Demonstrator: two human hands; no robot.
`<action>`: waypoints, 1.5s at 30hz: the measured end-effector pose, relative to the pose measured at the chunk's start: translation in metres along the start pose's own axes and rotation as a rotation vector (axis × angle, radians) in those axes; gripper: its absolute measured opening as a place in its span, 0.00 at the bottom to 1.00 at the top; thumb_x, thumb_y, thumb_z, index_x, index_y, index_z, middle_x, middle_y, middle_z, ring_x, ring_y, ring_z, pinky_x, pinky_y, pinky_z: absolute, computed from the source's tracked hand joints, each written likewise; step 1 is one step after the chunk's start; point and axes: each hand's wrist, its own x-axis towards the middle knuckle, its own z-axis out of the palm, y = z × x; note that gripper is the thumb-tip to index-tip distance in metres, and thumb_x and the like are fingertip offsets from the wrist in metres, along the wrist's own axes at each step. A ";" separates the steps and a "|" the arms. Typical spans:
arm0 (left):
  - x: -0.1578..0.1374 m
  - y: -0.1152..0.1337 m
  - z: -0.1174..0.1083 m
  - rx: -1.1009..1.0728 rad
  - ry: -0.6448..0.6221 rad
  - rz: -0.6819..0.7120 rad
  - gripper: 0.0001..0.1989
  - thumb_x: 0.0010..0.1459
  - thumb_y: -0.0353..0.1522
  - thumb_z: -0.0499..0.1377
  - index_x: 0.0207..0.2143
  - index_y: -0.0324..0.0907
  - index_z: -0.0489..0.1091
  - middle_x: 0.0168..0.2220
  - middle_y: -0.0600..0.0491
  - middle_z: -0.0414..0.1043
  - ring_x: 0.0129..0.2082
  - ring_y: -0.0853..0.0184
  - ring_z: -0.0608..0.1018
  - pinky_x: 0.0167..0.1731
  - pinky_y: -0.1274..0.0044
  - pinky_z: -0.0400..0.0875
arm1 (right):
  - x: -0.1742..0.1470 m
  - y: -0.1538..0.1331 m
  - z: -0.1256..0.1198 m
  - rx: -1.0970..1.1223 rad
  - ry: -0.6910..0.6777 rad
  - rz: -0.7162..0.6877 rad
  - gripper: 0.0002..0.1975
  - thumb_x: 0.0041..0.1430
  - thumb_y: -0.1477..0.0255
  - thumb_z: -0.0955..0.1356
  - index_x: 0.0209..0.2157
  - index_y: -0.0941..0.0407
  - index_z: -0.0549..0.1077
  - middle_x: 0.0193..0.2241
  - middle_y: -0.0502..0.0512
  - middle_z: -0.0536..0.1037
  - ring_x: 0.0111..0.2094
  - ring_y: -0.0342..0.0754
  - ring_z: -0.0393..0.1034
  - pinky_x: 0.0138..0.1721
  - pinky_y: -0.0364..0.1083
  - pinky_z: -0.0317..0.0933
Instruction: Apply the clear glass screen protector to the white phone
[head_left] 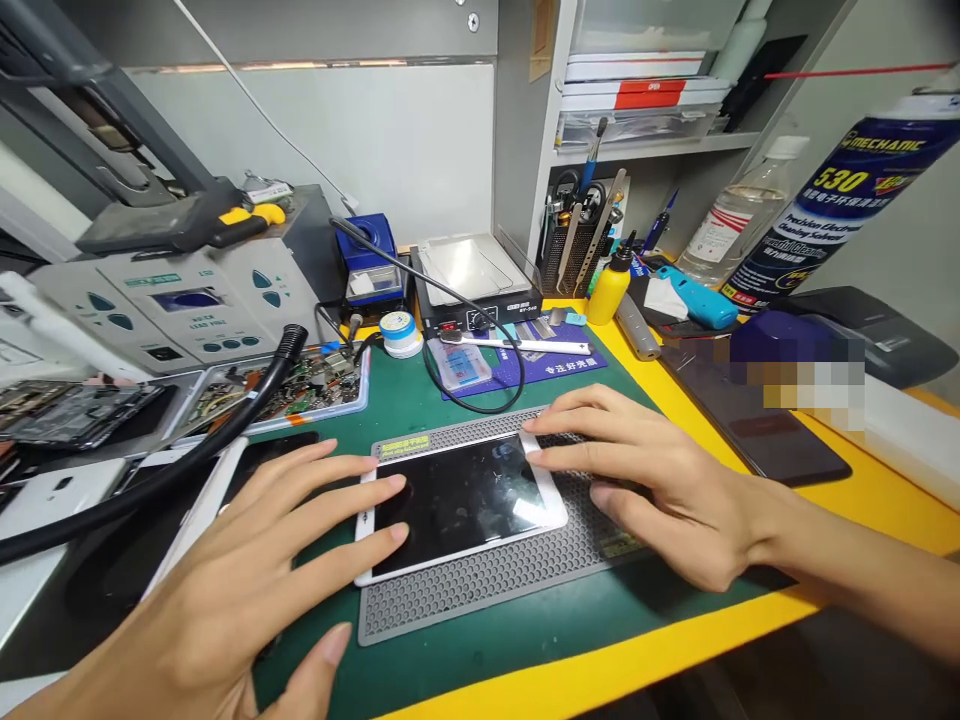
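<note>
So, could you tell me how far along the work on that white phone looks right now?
Done: the white phone lies face up on the grey perforated pad, screen dark and in place. In hand: the left hand rests fingertips on its left end, while the right hand presses the right end. Left: nothing shows it powered on; the tools in the black holder stand untouched.

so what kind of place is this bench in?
Most likely a phone repair bench. Both hands, left hand and right hand, press a white-framed smartphone on a grey perforated mat; a tray of green circuit boards and a grey soldering station sit nearby.
</note>
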 end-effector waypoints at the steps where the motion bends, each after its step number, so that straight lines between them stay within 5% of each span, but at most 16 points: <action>1: 0.003 0.003 -0.004 0.022 -0.040 0.007 0.29 0.55 0.27 0.55 0.60 0.47 0.69 0.64 0.51 0.66 0.66 0.50 0.65 0.66 0.49 0.56 | 0.000 -0.001 0.000 -0.009 -0.011 0.025 0.25 0.55 0.79 0.65 0.56 0.62 0.73 0.56 0.69 0.74 0.57 0.61 0.66 0.58 0.63 0.63; 4: 0.013 0.007 -0.012 0.110 -0.164 0.044 0.31 0.54 0.28 0.57 0.63 0.44 0.66 0.67 0.50 0.63 0.69 0.52 0.60 0.69 0.51 0.50 | 0.000 -0.004 0.000 -0.066 -0.068 0.085 0.30 0.57 0.70 0.71 0.60 0.63 0.69 0.58 0.70 0.72 0.58 0.62 0.65 0.59 0.63 0.62; 9: 0.024 0.006 -0.015 0.120 -0.284 0.139 0.32 0.53 0.29 0.58 0.63 0.41 0.65 0.66 0.46 0.64 0.68 0.52 0.61 0.67 0.49 0.55 | -0.001 -0.004 0.002 -0.144 -0.090 0.082 0.29 0.58 0.64 0.73 0.58 0.62 0.71 0.58 0.69 0.73 0.58 0.62 0.65 0.58 0.62 0.63; 24: 0.027 0.008 -0.003 0.002 -0.155 0.101 0.27 0.51 0.26 0.58 0.56 0.41 0.71 0.59 0.43 0.71 0.62 0.51 0.69 0.66 0.47 0.55 | 0.000 -0.003 0.004 -0.181 -0.059 0.056 0.24 0.60 0.66 0.71 0.56 0.61 0.73 0.57 0.68 0.74 0.56 0.61 0.67 0.56 0.61 0.64; 34: 0.028 0.006 -0.013 -0.012 -0.193 0.105 0.34 0.52 0.27 0.57 0.63 0.39 0.63 0.65 0.42 0.65 0.66 0.51 0.65 0.67 0.49 0.55 | 0.000 -0.005 0.004 -0.184 -0.058 0.070 0.24 0.59 0.66 0.72 0.55 0.62 0.74 0.56 0.69 0.75 0.56 0.61 0.68 0.56 0.61 0.64; 40: 0.030 0.010 -0.009 0.008 -0.217 0.135 0.32 0.52 0.29 0.58 0.61 0.36 0.66 0.61 0.41 0.70 0.64 0.51 0.68 0.68 0.49 0.53 | 0.000 -0.004 0.005 -0.195 -0.060 0.068 0.24 0.59 0.66 0.71 0.55 0.62 0.74 0.56 0.68 0.75 0.56 0.61 0.67 0.57 0.61 0.64; 45: 0.031 0.013 0.002 -0.019 -0.100 0.133 0.27 0.51 0.28 0.58 0.56 0.34 0.69 0.56 0.39 0.74 0.60 0.52 0.71 0.66 0.49 0.56 | -0.002 -0.003 0.005 -0.209 -0.068 0.059 0.24 0.60 0.66 0.71 0.56 0.61 0.72 0.57 0.68 0.74 0.56 0.61 0.67 0.56 0.62 0.65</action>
